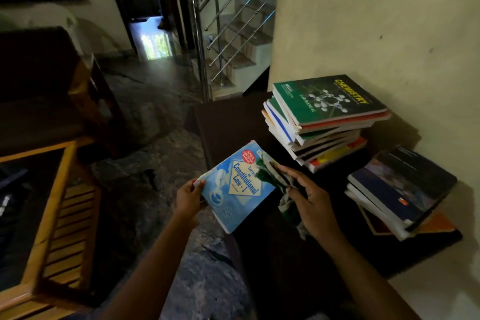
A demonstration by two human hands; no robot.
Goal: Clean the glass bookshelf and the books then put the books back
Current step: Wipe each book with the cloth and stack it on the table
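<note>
Left hand (189, 197) grips book (233, 189) by left edge, in air beside mat (233, 122). Right hand (309, 202) holds cloth (275, 179) against cover's right edge. Paperback: likely light, floppy, slick cover; support underneath.

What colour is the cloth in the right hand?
Green and white cloth, head view, held by the right hand against the light-blue Constitutional Law book.
</note>
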